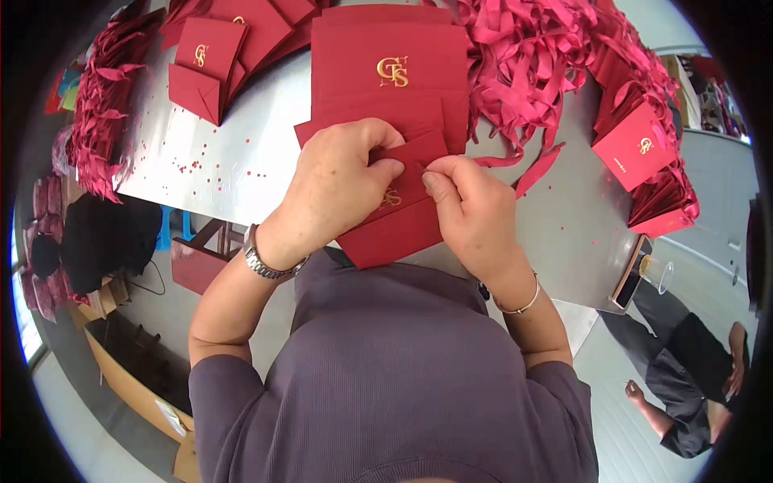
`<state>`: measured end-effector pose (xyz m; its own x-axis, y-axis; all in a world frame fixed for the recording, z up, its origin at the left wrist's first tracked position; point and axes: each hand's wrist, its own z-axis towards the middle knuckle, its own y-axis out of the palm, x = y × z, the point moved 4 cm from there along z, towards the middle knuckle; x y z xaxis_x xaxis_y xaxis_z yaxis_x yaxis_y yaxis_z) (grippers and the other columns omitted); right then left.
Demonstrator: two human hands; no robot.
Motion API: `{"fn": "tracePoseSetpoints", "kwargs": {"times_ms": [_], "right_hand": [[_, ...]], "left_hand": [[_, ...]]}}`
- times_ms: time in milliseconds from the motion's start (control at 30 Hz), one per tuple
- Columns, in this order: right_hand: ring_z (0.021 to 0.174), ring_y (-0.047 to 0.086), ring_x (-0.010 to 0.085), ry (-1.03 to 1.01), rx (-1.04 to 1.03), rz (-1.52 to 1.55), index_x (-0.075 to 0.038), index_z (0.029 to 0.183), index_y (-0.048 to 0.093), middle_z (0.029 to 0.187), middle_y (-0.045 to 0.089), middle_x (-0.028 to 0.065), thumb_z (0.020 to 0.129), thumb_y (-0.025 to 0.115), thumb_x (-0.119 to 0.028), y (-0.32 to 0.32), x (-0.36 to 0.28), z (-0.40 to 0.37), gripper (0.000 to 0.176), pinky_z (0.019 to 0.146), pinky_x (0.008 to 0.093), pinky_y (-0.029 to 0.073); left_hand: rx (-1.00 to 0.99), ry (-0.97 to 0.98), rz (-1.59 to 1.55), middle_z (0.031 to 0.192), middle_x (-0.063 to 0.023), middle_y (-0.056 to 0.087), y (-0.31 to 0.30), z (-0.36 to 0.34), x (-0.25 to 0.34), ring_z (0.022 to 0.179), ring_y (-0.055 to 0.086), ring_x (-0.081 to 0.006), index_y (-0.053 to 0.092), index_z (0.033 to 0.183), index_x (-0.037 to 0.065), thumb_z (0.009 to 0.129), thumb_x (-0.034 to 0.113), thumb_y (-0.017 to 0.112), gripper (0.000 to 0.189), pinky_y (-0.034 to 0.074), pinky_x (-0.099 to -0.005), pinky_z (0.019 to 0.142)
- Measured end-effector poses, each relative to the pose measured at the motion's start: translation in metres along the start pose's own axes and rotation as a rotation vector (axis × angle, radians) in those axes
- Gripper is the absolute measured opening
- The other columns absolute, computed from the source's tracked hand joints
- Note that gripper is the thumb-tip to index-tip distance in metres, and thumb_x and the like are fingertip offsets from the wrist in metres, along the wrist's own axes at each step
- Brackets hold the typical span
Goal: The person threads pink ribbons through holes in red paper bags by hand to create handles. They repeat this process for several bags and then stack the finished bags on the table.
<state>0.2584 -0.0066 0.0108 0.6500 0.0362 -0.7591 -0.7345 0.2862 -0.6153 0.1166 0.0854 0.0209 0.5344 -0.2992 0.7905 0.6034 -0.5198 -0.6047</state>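
A red paper bag with a gold monogram, partly covered by my fingers, is held at the table's near edge. My left hand is closed, its thumb and fingers pinching the bag's upper part. My right hand is pinched at the bag's right side; what lies between its fingertips is too small to make out. A red ribbon lies just beyond my right hand. Behind both hands rests a stack of flat red bags with the same gold monogram.
A heap of red ribbons lies at the back right. Folded red bags stand at the left and right. Red paper dots dot the metal table. A phone and clear cup are at the right edge; another person is beyond.
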Motion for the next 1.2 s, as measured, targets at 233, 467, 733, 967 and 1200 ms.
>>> {"fn": "tracePoseSetpoints", "kwargs": {"times_ms": [233,467,733,967,1200], "right_hand": [[0.059,0.062,0.0291,-0.029,-0.067,-0.084,-0.007,0.082,0.061,0.065,0.062,0.0096,0.085,0.066,-0.017,0.002,-0.002,0.008,0.011,0.053,0.04,0.046],[0.061,0.063,0.0299,-0.027,-0.126,-0.124,-0.007,0.082,0.063,0.067,0.063,0.0111,0.086,0.065,-0.018,0.002,-0.006,0.014,0.012,0.053,0.0404,0.046],[0.061,0.063,0.0349,0.089,-0.25,-0.194,-0.003,0.081,0.063,0.066,0.062,0.0153,0.083,0.063,-0.015,-0.004,-0.018,0.025,0.012,0.057,0.0432,0.049],[0.059,0.063,0.0341,-0.214,-0.287,-0.524,-0.004,0.075,0.058,0.063,0.06,0.0149,0.085,0.06,-0.015,0.002,-0.031,0.029,0.015,0.054,0.0431,0.05],[0.061,0.063,0.0295,-0.151,-0.207,-0.246,-0.005,0.078,0.058,0.066,0.062,0.0111,0.085,0.065,-0.016,0.006,-0.024,0.016,0.015,0.053,0.0406,0.047]], "left_hand": [[-0.088,-0.094,-0.157,0.083,-0.0133,0.069,0.0,-0.001,-0.006,0.079,0.064,-0.0214,0.067,0.097,-0.003,0.081,0.006,0.067,0.018,0.051,-0.0318,0.072],[-0.027,-0.054,-0.152,0.086,-0.0188,0.069,0.002,-0.003,-0.009,0.08,0.068,-0.0325,0.068,0.098,-0.002,0.08,0.011,0.068,0.023,0.053,-0.0372,0.072],[0.145,0.178,0.088,0.086,-0.018,0.068,0.009,-0.016,0.008,0.079,0.068,-0.0326,0.066,0.096,-0.001,0.079,0.002,0.067,0.018,0.053,-0.0349,0.067],[-0.009,0.102,-0.112,0.087,-0.0154,0.07,0.009,-0.015,0.006,0.084,0.07,-0.0248,0.065,0.098,-0.002,0.081,0.002,0.064,0.017,0.054,-0.0331,0.073],[-0.385,-0.021,-0.304,0.092,-0.0081,0.071,-0.008,0.009,-0.019,0.086,0.063,-0.0111,0.067,0.106,-0.003,0.091,0.005,0.055,0.02,0.049,-0.0256,0.079]]}}
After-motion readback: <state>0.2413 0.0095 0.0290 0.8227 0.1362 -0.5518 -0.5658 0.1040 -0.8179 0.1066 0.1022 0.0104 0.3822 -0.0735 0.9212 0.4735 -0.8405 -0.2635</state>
